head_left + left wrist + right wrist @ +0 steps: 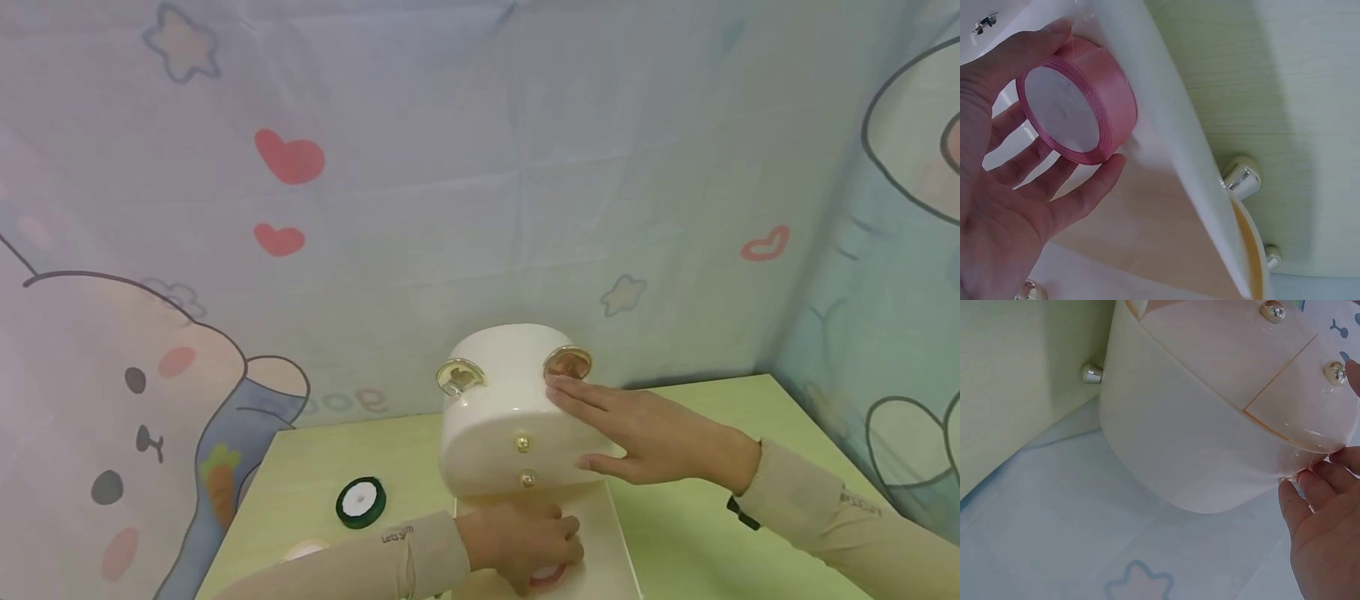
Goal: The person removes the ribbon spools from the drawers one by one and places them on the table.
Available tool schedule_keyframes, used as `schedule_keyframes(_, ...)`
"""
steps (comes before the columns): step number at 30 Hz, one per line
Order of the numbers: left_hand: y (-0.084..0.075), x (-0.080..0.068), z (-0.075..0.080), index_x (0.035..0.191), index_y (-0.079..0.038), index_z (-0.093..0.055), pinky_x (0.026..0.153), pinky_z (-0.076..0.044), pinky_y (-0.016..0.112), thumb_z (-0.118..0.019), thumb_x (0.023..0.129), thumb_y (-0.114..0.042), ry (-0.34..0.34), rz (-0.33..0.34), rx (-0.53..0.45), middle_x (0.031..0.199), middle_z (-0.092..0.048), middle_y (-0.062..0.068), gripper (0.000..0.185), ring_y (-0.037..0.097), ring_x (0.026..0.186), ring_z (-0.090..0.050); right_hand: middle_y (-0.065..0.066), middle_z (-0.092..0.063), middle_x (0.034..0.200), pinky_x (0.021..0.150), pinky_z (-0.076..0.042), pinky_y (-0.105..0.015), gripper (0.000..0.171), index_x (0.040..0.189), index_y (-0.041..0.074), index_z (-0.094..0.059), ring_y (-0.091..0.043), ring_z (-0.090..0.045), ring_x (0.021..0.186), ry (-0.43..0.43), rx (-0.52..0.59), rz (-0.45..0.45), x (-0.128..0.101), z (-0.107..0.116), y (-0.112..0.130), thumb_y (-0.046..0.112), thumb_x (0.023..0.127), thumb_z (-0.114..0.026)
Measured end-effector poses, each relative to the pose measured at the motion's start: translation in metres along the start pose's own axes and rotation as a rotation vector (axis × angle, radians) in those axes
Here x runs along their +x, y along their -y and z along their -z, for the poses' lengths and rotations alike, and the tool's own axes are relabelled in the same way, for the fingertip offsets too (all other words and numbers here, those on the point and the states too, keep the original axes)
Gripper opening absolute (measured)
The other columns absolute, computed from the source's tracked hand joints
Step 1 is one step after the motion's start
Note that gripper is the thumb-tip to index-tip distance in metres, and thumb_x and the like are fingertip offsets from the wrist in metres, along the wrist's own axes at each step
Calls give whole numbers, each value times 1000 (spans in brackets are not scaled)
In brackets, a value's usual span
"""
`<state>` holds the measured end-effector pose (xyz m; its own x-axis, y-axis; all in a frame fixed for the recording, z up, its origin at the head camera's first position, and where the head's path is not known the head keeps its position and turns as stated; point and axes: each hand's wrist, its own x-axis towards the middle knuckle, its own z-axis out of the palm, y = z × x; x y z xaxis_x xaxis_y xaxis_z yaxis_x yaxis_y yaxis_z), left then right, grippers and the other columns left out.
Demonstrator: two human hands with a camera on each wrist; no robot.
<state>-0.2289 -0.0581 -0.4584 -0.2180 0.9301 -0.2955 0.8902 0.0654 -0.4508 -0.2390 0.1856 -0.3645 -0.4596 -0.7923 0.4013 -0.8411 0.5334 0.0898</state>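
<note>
A glossy white box (517, 375) with two gold ear-like pieces stands near the back of the table. Its front drawer (611, 542) is pulled out toward me. My left hand (525, 540) is over the drawer, its thumb and fingers curled round a roll of pink ribbon (1113, 94) with a pale centre. In the left wrist view, the roll is right at the drawer's white wall (1169, 106). My right hand (637, 429) rests on the box's right side, fingers fairly straight, tips beside the right gold ear (567, 360). Gold knobs (1272, 311) dot the box front.
A dark green ribbon roll (362, 503) with a white centre lies on the pale green table (705, 467), left of the drawer. Part of a pale round thing (306, 548) shows behind my left sleeve. A printed cloth (465, 167) hangs behind the table.
</note>
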Motion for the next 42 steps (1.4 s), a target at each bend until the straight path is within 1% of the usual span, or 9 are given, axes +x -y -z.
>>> schedule_keyframes(7,-2,-1,-4,112,-41,-61,73,-43,15,-86,75,-53,11,4,-41,105,-57,-18,46,3,85,-57,-9,-38,170,100,-58,-35,82,164,9,-34,-23,-53,146,13,17,-10,0,1,1,45,99,-69)
schedule_keyframes(11,-2,-3,-3,111,-37,-61,72,-40,12,-86,80,-45,18,-4,-119,105,-56,-17,41,2,88,-55,-9,-38,170,98,-58,-34,83,164,9,-33,-22,-55,144,14,15,-9,0,1,1,45,99,-69)
schedule_keyframes(17,-2,-8,2,116,-37,-64,71,-41,11,-87,81,-42,33,0,-180,107,-56,-16,42,2,90,-54,-8,-38,170,100,-57,-35,83,165,10,-33,-22,-53,147,19,3,-14,0,1,2,47,100,-68)
schedule_keyframes(24,0,-12,5,113,-34,-67,66,-38,11,-77,92,-37,-20,-18,-242,103,-58,-15,24,2,84,-54,-9,-38,170,102,-57,-36,83,165,8,-32,-23,-50,149,18,6,-8,0,1,2,46,100,-68)
schedule_keyframes(27,0,-12,8,118,-36,-66,66,-39,12,-79,90,-37,17,-15,-277,107,-59,-16,32,1,87,-54,-9,-38,170,103,-57,-36,83,164,8,-32,-23,-51,149,13,3,-5,0,1,1,46,100,-68)
schedule_keyframes(30,-1,-12,11,126,-38,-64,66,-41,12,-85,85,-37,72,-4,-310,114,-58,-17,46,0,93,-54,-9,-38,170,104,-56,-36,83,165,8,-32,-23,-51,148,10,2,-2,0,0,1,46,100,-68)
schedule_keyframes(32,-1,-13,15,129,-38,-63,66,-42,12,-86,84,-38,84,-4,-309,117,-58,-17,50,0,95,-54,-9,-38,170,104,-56,-36,83,165,8,-32,-23,-51,148,6,5,1,0,0,1,46,100,-68)
schedule_keyframes(36,0,-17,24,129,-38,-64,68,-43,12,-83,87,-40,63,-11,-287,116,-58,-17,46,0,95,-54,-9,-37,171,103,-57,-35,83,165,9,-31,-22,-52,148,8,7,2,0,-1,1,47,100,-67)
schedule_keyframes(42,4,-28,39,126,-36,-68,68,-43,11,-76,93,-39,-15,-10,-274,113,-61,-15,34,0,91,-56,-9,-37,171,102,-57,-35,83,165,9,-31,-23,-52,148,14,12,-3,0,0,1,47,101,-67)
